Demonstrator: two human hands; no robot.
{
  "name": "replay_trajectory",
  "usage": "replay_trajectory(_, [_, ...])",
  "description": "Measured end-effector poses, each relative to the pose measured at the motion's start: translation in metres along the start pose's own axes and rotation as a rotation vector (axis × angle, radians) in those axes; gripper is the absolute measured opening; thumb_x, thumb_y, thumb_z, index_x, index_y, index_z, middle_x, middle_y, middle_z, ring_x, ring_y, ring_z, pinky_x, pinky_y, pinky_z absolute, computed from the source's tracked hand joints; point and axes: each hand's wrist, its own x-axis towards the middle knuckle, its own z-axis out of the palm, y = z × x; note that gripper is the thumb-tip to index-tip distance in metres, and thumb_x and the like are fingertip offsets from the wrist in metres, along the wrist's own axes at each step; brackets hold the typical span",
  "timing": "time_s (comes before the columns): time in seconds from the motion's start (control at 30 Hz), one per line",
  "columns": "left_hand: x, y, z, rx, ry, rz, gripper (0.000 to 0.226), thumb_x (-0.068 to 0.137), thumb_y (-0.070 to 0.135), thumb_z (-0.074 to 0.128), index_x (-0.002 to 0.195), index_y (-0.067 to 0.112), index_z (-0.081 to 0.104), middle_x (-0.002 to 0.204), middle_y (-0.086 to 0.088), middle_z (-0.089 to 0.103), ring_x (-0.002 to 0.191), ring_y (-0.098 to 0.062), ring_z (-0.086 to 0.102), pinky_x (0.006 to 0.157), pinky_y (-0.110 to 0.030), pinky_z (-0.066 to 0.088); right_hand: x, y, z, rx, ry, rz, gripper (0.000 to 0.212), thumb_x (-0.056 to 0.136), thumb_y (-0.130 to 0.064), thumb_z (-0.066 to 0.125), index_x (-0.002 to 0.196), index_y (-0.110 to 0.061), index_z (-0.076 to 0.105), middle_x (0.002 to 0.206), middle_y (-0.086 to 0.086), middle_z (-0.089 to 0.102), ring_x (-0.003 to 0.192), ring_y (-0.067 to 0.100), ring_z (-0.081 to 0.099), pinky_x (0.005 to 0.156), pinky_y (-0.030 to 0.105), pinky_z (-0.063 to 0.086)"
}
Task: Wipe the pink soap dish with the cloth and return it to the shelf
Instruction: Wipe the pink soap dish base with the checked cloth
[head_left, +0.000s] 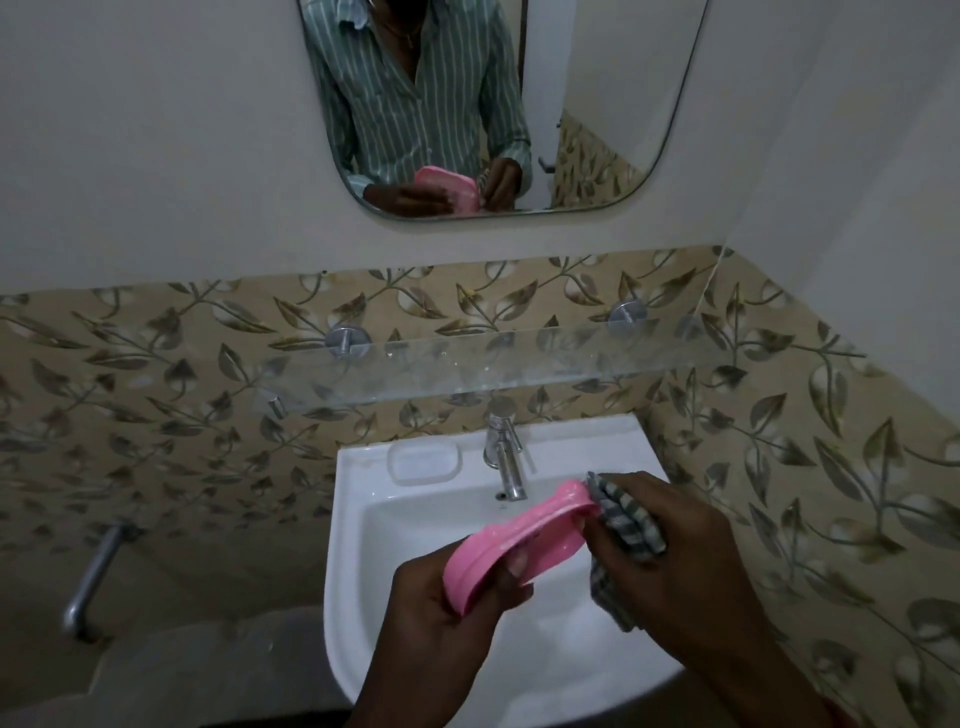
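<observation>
My left hand (441, 597) holds the pink soap dish (519, 540) by its near end, tilted on its side above the white sink (363, 545). A grey checked cloth (623, 519) is bunched in my right hand (670, 540) and pressed against the dish's far end. Part of the cloth hangs down below that hand. The glass shelf (519, 364) runs along the tiled wall above the tap, with nothing standing on it.
A chrome tap (504, 452) stands at the back of the sink, just beyond the dish. A moulded soap recess (423, 462) lies left of it. A mirror (493, 104) hangs above. A metal pipe (93, 577) sticks out low on the left wall.
</observation>
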Motion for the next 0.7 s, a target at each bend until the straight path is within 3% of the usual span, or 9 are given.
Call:
replay_trajectory(0.1, [-0.001, 0.000, -0.001, 0.025, -0.037, 0.025, 0.022, 0.086, 0.037, 0.078, 0.105, 0.026, 0.082, 0.096, -0.007, 0.080, 0.085, -0.034, 0.078, 0.075, -0.045, 0.066, 0.003, -0.003, -0.002, -0.065, -0.001, -0.056, 0.012, 0.082, -0.020, 0.068, 0.093, -0.018, 0.070, 0.075, -0.019, 0.058, 0.066, -0.001, 0.058, 0.066, 0.008, 0.044])
replay_trajectory(0.2, [0.000, 0.002, -0.001, 0.028, -0.032, 0.013, 0.024, 0.087, 0.029, 0.072, 0.109, 0.030, 0.081, 0.101, -0.004, 0.080, 0.091, -0.031, 0.078, 0.075, -0.043, 0.066, 0.003, -0.003, -0.004, -0.072, 0.022, -0.036, 0.019, 0.082, -0.012, 0.073, 0.101, -0.017, 0.070, 0.087, -0.012, 0.065, 0.078, 0.001, 0.061, 0.072, 0.007, 0.046])
replay_trajectory(0.3, [0.004, 0.009, -0.006, 0.236, -0.056, 0.099, 0.027, 0.089, 0.038, 0.067, 0.113, 0.041, 0.077, 0.091, 0.009, 0.079, 0.073, -0.004, 0.070, 0.066, -0.020, 0.056, 0.000, -0.001, -0.014, 0.110, 0.057, 0.157, 0.047, 0.075, -0.001, 0.079, 0.111, -0.026, 0.065, 0.093, -0.009, 0.065, 0.085, 0.007, 0.065, 0.072, 0.019, 0.053])
replay_trajectory(0.37, [0.007, 0.015, -0.010, 0.376, -0.064, 0.142, 0.025, 0.090, 0.045, 0.064, 0.111, 0.051, 0.074, 0.082, 0.016, 0.076, 0.061, 0.003, 0.059, 0.055, -0.016, 0.044, 0.002, -0.005, -0.019, 0.136, 0.102, 0.183, 0.049, 0.074, 0.003, 0.078, 0.107, -0.030, 0.063, 0.092, -0.009, 0.066, 0.083, 0.008, 0.065, 0.070, 0.016, 0.053])
replay_trajectory(0.43, [0.011, 0.018, -0.010, 0.460, -0.072, 0.155, 0.026, 0.089, 0.041, 0.064, 0.109, 0.055, 0.073, 0.091, 0.023, 0.078, 0.072, 0.007, 0.068, 0.061, -0.013, 0.046, 0.004, -0.021, -0.017, 0.032, 0.121, 0.055, 0.045, 0.072, 0.007, 0.077, 0.103, -0.024, 0.066, 0.093, -0.010, 0.067, 0.086, 0.005, 0.064, 0.075, 0.012, 0.049])
replay_trajectory(0.53, [0.018, 0.022, -0.005, 0.564, -0.130, 0.265, 0.041, 0.086, 0.013, 0.063, 0.094, 0.052, 0.069, 0.080, 0.036, 0.069, 0.073, 0.011, 0.065, 0.063, -0.003, 0.041, -0.004, -0.050, 0.012, -0.092, -0.014, -0.176, 0.046, 0.059, 0.009, 0.079, 0.100, -0.010, 0.071, 0.097, 0.001, 0.067, 0.091, 0.009, 0.060, 0.082, 0.024, 0.050])
replay_trajectory(0.6, [0.022, 0.027, -0.005, 0.535, -0.159, 0.306, 0.045, 0.086, 0.015, 0.060, 0.089, 0.060, 0.064, 0.081, 0.041, 0.066, 0.076, 0.019, 0.063, 0.067, -0.001, 0.043, -0.014, -0.060, 0.031, -0.105, -0.090, -0.256, 0.043, 0.058, 0.000, 0.075, 0.099, -0.012, 0.073, 0.101, 0.003, 0.067, 0.095, 0.013, 0.059, 0.083, 0.030, 0.051])
replay_trajectory(0.7, [0.022, 0.021, -0.011, 0.571, -0.145, 0.346, 0.052, 0.082, 0.005, 0.057, 0.109, 0.047, 0.070, 0.088, 0.036, 0.070, 0.078, 0.016, 0.064, 0.066, -0.007, 0.046, -0.012, -0.045, 0.030, -0.173, 0.024, -0.329, 0.038, 0.066, 0.004, 0.066, 0.102, -0.009, 0.070, 0.104, 0.006, 0.065, 0.090, 0.027, 0.066, 0.080, 0.034, 0.055])
